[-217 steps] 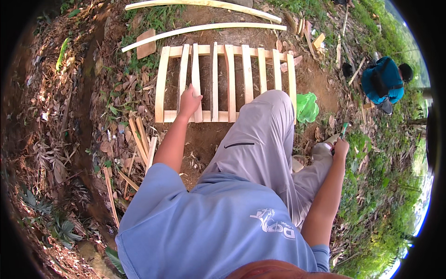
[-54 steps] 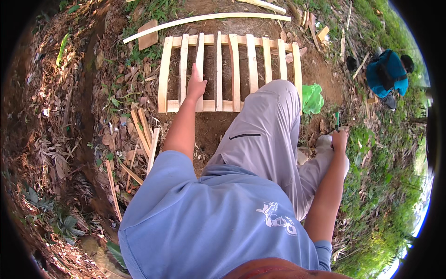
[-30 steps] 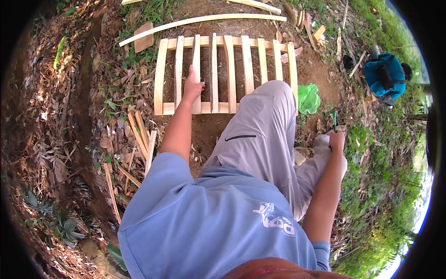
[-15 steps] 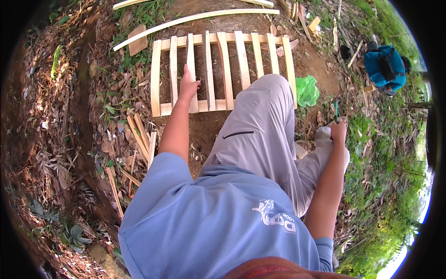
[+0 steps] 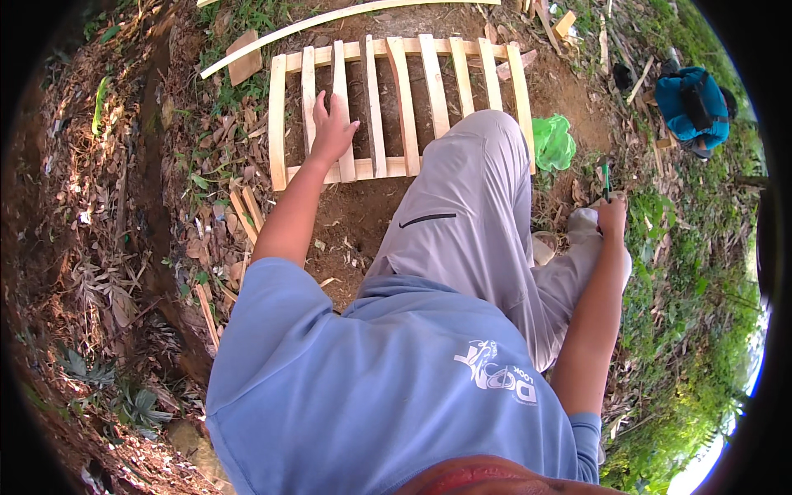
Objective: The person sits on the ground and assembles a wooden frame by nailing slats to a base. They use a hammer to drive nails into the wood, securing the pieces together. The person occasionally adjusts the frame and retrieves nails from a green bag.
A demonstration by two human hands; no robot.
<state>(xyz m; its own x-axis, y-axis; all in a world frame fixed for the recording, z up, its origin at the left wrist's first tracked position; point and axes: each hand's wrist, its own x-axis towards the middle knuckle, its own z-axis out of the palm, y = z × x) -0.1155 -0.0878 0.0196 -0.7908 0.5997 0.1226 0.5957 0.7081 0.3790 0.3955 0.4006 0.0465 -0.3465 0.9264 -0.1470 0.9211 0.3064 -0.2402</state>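
A pale wooden slatted frame (image 5: pixel 392 51), two long rails with several crosswise slats, lies on the ground in front of me. Over its left part is my left hand (image 5: pixel 332 134), fingers spread apart, nearest to the third slat from the left (image 5: pixel 339 87). Whether the palm touches that slat is hard to tell. Out to the right, beside my shoe, my right hand (image 5: pixel 611 217) is closed round a green-handled tool (image 5: pixel 606 179) that points away from me. Its far end is too small to make out. My bent knee (image 5: pixel 487 136) covers part of the near rail.
A long thin wooden strip (image 5: pixel 346 18) lies beyond the frame, near a flat brown piece (image 5: pixel 244 59). A green plastic bag (image 5: pixel 553 142) rests at its right end. Loose sticks (image 5: pixel 247 213) lie at the left. A person in teal (image 5: pixel 693 106) is at the far right.
My left hand has loosened from the slat, its fingers now spread. The frame sits slightly higher in view. The right hand still holds the green-handled tool.
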